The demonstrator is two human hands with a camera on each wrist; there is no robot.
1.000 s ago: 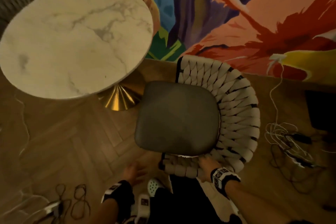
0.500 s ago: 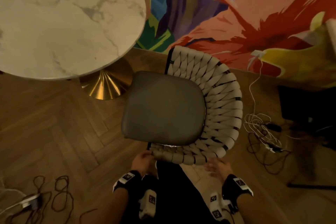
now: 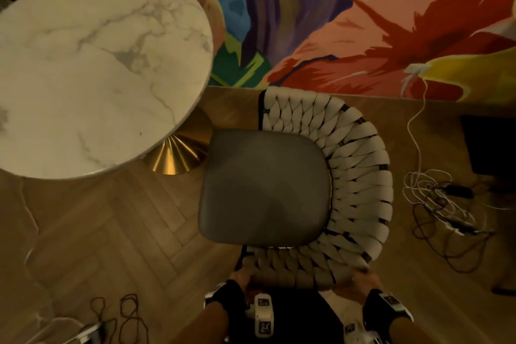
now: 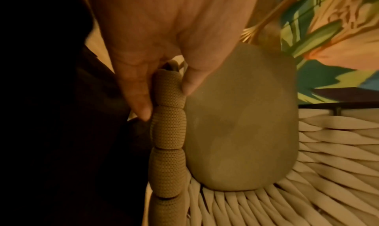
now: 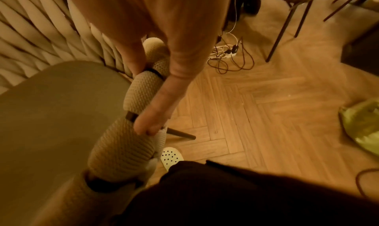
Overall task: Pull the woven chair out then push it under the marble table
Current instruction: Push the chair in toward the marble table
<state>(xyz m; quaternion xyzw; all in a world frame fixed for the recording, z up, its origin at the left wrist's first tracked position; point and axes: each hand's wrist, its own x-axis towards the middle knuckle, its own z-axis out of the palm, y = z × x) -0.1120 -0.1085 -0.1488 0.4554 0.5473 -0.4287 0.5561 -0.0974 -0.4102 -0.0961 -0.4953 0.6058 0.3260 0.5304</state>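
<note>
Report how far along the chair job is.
Done, it seems: the woven chair stands clear of the marble table, seat wholly uncovered. In hand: left hand and right hand each hold a grip on the woven rim. Left: pushing it under the table; nothing of it is beneath the top yet.

No readable text, label, brand, number or sign shows in any view
</note>
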